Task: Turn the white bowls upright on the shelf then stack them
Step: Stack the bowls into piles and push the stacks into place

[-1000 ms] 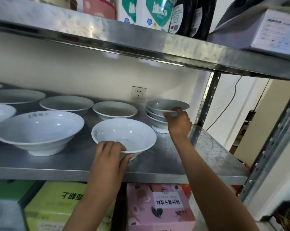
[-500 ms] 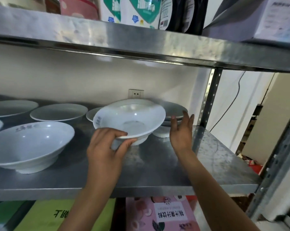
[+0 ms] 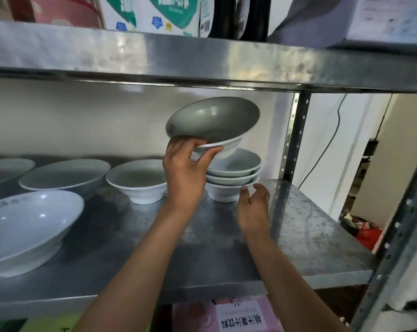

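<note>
- White bowls sit on the metal shelf (image 3: pixel 310 226), and the stack (image 3: pixel 233 174) near the shelf's right rear post (image 3: pixel 296 137) serves as the landmark: three bowls nested upright, foot on the steel.
- Largest in view, a wide bowl (image 3: pixel 27 226) stands upright well to the left of the stack, at the shelf's front edge, with faint grey lettering on its inner rim.
- Behind it, farther left of the stack, a shallow bowl (image 3: pixel 63 173) rests upright near the back wall; another is partly cut off at the frame's edge.
- Directly above the stack, a lifted bowl (image 3: pixel 212 121) hangs in the air, tilted so its opening faces the camera, its foot just over the top bowl of the stack.
- Just left of the stack, a smaller bowl (image 3: pixel 138 179) stands upright.
- Left hand (image 3: pixel 185 173) pinches the lifted bowl's near rim, thumb on one side, fingers curled on the other.
- Right hand (image 3: pixel 254 207) is just in front of the stack, fingers loosely apart, fingertips at the lowest bowl's rim; whether they touch cannot be told.
</note>
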`<action>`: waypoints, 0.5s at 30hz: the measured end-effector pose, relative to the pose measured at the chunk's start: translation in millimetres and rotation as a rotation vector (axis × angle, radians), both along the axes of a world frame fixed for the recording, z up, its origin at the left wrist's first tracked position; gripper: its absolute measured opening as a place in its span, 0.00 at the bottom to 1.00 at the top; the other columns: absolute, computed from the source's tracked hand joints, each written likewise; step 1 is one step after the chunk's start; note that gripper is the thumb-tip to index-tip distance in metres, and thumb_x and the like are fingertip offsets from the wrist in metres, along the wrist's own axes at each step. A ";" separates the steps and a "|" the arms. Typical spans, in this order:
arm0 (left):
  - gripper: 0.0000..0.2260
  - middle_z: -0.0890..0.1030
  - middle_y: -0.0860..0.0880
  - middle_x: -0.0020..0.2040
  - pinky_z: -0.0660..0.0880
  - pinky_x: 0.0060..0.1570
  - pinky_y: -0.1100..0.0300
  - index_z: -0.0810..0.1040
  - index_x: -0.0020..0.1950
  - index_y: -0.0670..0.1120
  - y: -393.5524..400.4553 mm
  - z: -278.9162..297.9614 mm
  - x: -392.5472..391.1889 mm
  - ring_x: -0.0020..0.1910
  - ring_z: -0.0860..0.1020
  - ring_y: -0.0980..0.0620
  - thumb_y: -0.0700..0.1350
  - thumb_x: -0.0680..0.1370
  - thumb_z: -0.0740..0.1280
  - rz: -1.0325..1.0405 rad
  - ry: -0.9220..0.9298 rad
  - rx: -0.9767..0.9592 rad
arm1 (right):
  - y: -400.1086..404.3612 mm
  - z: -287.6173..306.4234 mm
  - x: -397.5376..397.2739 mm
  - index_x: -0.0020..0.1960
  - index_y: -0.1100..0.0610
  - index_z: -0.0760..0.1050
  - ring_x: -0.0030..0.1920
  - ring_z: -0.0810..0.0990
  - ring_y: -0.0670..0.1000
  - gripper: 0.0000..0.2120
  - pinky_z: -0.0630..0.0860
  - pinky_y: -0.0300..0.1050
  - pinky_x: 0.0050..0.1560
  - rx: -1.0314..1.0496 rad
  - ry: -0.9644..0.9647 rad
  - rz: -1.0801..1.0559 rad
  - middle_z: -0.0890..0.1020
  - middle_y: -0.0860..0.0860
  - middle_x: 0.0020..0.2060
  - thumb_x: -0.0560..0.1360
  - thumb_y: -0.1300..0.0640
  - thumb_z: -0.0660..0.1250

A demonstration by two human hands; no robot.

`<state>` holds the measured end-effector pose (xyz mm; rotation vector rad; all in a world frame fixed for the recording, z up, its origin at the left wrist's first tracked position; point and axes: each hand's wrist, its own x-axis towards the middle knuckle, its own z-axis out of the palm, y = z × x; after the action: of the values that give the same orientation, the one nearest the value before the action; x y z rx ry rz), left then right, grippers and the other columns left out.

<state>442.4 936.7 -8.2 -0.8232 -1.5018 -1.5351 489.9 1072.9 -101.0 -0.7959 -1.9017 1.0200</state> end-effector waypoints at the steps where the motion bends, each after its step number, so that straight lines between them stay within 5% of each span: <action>1: 0.09 0.82 0.51 0.42 0.71 0.50 0.66 0.83 0.41 0.42 5.6 0.4 -5.2 0.46 0.79 0.49 0.45 0.67 0.78 -0.009 -0.015 -0.016 | -0.7 0.0 -0.7 0.71 0.60 0.61 0.67 0.69 0.59 0.22 0.67 0.50 0.64 0.006 -0.005 0.008 0.64 0.56 0.71 0.82 0.50 0.55; 15: 0.10 0.84 0.46 0.42 0.72 0.47 0.62 0.84 0.42 0.43 44.9 -17.8 -42.3 0.45 0.81 0.47 0.47 0.66 0.79 -0.034 -0.148 -0.246 | -2.8 0.9 2.7 0.70 0.61 0.62 0.68 0.68 0.58 0.22 0.67 0.52 0.63 0.033 -0.050 -0.018 0.65 0.56 0.69 0.81 0.50 0.55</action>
<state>400.1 981.6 -26.1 -0.8946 -1.8206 -1.4814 492.5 1070.1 -100.1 -0.8250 -1.9452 0.9633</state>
